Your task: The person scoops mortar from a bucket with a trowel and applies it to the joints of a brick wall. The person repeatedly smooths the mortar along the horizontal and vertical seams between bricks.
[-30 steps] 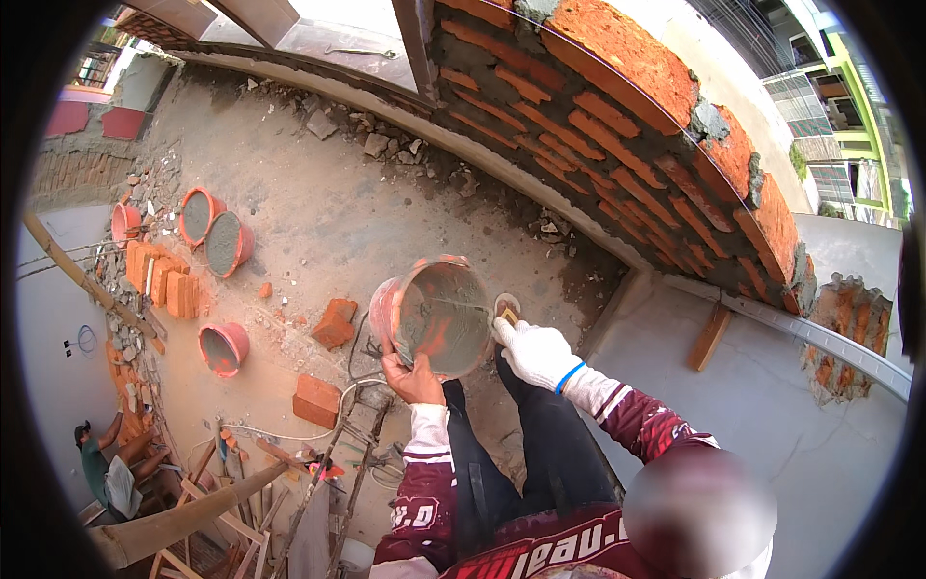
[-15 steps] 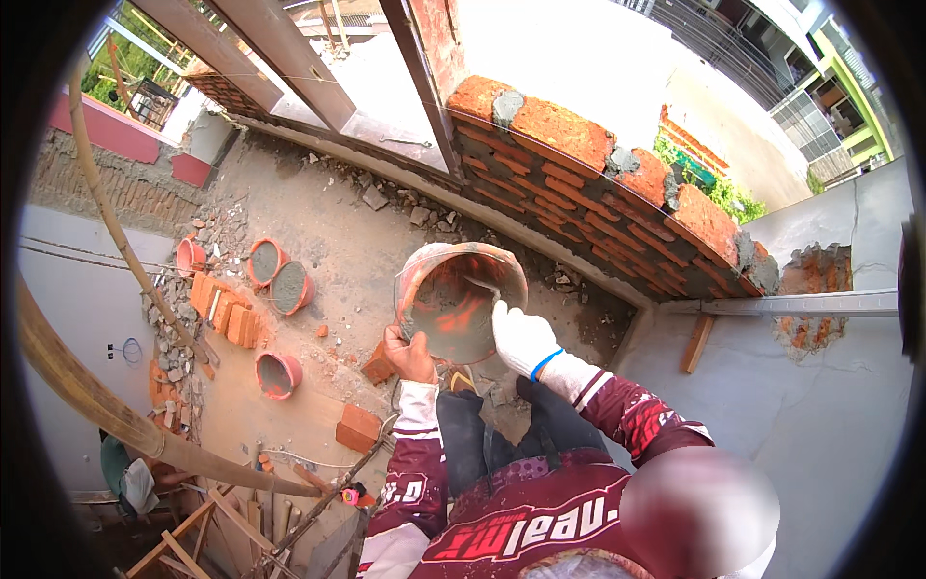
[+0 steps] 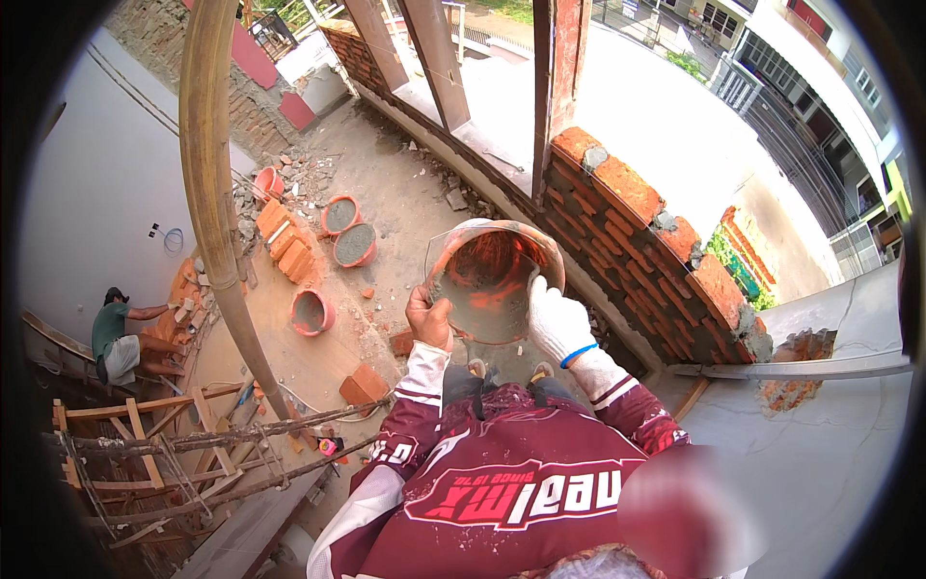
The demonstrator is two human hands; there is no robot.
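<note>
Above dusty ground (image 3: 410,179), the left hand (image 3: 429,318) clasps a bucket (image 3: 492,259); the right hand (image 3: 561,328) curls, its hold unclear.

OK so the bucket (image 3: 552,253) is tipped differently now: bare red inside shows on the far side, mortar (image 3: 482,307) sits nearer. Right hand (image 3: 561,328) has come in to the right rim. Both shoes (image 3: 477,368) now show on its near side. Far-left co-worker (image 3: 116,333), hidden-headed half a second ago, is in plain view.

bucket (image 3: 494,253): smooth plastic; mortar (image 3: 475,314): wet-looking, pasty; glove (image 3: 561,330): matt cloth; brick wall (image 3: 632,265): rough, matt.
</note>
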